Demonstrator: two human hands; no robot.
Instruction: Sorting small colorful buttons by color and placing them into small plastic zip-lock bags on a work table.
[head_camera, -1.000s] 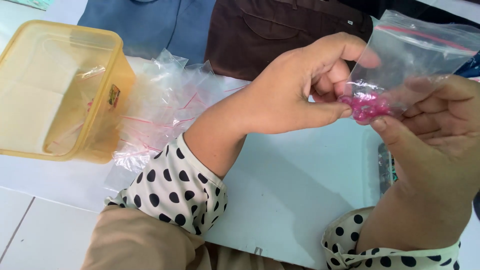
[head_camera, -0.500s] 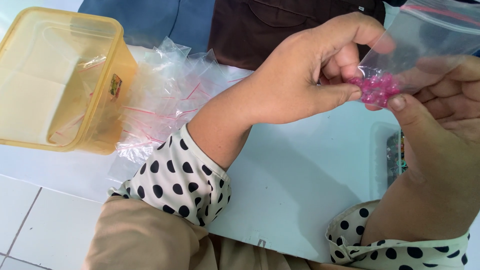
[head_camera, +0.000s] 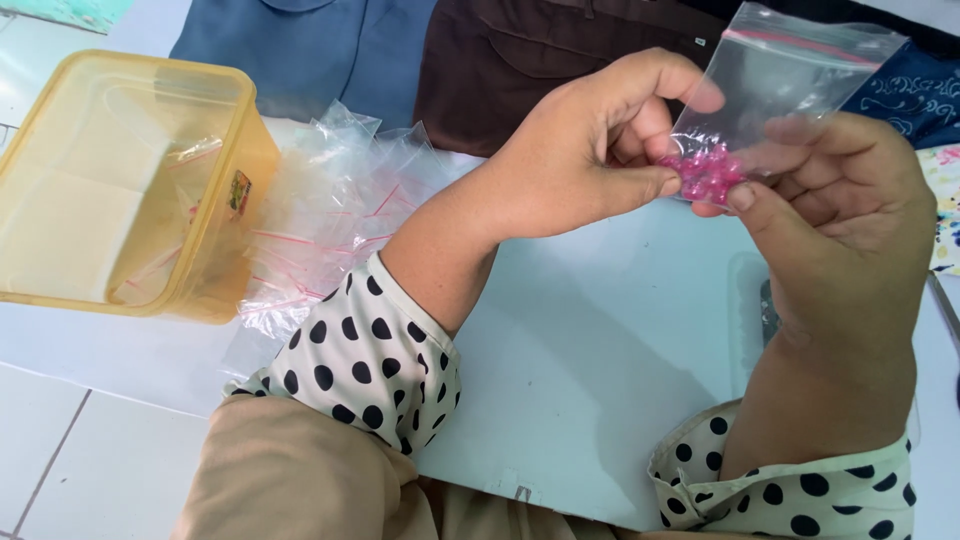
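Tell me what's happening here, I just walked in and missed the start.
A person in polka-dot sleeves holds a small clear zip bag up over a white table. The left hand and right hand both pinch its lower end, where a cluster of pink beads sits. To the left lie a pile of empty bags and a yellow plastic box. Folded clothes lie behind.

Single head-worn view, steeply down and close over the white table (head_camera: 600, 340), seemingly tilted slightly left.
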